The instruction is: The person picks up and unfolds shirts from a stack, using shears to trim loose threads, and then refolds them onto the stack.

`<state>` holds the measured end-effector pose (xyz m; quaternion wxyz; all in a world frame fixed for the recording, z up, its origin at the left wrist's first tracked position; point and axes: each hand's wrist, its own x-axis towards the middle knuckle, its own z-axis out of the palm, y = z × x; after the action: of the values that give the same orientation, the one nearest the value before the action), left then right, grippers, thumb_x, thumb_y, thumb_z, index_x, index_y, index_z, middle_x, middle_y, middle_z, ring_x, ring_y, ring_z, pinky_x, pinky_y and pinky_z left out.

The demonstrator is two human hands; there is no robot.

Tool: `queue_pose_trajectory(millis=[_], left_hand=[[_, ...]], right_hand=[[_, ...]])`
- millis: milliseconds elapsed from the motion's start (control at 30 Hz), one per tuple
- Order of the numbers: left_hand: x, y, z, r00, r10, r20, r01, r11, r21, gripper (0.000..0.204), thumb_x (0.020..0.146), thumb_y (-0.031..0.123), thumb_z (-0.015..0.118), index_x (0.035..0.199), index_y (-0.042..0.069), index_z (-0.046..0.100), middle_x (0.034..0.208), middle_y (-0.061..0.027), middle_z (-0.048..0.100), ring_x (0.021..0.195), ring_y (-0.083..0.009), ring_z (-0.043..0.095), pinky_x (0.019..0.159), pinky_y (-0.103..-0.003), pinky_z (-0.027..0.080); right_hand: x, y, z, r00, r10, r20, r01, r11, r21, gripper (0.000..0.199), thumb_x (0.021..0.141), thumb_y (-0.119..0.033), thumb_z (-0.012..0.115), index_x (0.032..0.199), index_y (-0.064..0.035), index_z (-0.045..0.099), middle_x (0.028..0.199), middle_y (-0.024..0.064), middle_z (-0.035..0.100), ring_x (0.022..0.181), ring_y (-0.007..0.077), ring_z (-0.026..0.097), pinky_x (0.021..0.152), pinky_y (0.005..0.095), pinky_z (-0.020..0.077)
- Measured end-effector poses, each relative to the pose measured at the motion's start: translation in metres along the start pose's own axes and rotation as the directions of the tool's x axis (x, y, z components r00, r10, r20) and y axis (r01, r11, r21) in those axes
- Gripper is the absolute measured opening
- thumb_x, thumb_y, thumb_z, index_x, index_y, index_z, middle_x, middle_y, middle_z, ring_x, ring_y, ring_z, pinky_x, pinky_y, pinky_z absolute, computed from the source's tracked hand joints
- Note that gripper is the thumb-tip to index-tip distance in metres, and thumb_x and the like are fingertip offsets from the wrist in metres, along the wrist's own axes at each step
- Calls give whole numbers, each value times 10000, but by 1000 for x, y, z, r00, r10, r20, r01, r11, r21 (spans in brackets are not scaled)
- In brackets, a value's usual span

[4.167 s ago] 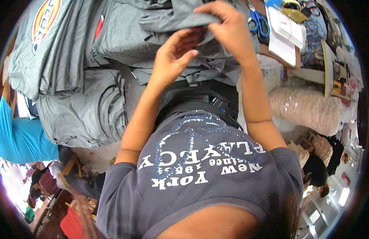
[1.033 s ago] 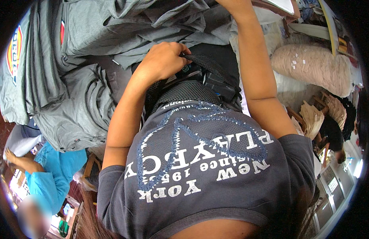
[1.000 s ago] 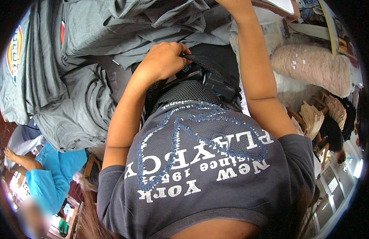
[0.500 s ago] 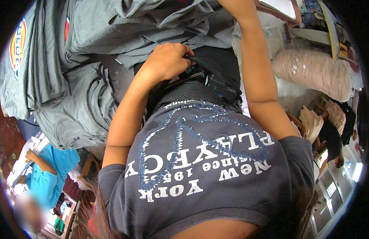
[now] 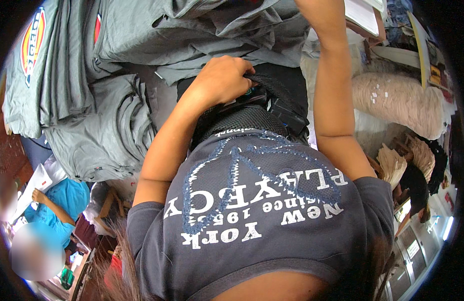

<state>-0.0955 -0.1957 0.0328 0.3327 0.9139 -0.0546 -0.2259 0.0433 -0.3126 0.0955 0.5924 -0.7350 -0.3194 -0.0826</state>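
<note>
While grey shirts lie piled ahead, a black pouch at the waist is gripped by the left hand, fingers closed; the right hand's state cannot be told, being out of frame.

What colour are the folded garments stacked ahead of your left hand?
Grey, the garments in the head view; the left hand rests on a black mesh pouch.

Grey folded shirts crowd everything left of and above the black mesh pouch, leaving one bare strip of worktop beside it. Right of the pouch, a cream fabric roll (bulky) blocks passage.
</note>
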Motion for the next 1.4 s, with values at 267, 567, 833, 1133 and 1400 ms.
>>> queue_pose_trajectory(millis=[267,567,833,1133,1400], left_hand=[[4,-3,1,999,9,45,-10,1000,13,338,715,256,602,982,49,620,913,-189,615,862,-344,584,761,-396,456],[16,-38,26,966,70,249,-50,995,-85,623,738,470,609,1168,32,503,1098,-187,564,1014,-323,540,883,-372,411],[8,-28,-34,689,-175,-703,-286,826,-486,557,743,158,690,1162,14,353,967,-118,574,842,-174,583,768,-305,456],[37,-13,-50,-28,-196,-980,-650,748,-131,782,757,-12,592,1316,-21,46,1148,-178,461,1070,-221,456,898,-326,357],[41,-37,-40,440,-129,-889,-375,872,-313,490,757,45,594,1218,23,430,1073,-173,570,913,-308,592,796,-347,458]], right_hand=[[2,-4,-2,999,-38,13,39,996,-86,237,672,93,488,866,24,603,792,46,588,706,98,529,649,215,418],[40,-2,0,971,-239,-2,239,971,-14,296,628,80,502,876,-28,623,863,85,599,828,179,576,770,236,426],[31,-45,-35,975,-222,-26,223,973,52,375,576,121,459,903,1,600,906,64,539,919,166,509,844,240,372],[-35,-36,-93,1000,-15,5,13,950,313,235,615,133,541,803,-6,550,867,64,511,830,135,474,766,243,358],[-50,22,-117,973,205,-103,-230,867,-442,196,741,-4,602,934,-26,579,871,32,548,819,108,502,727,235,399]])
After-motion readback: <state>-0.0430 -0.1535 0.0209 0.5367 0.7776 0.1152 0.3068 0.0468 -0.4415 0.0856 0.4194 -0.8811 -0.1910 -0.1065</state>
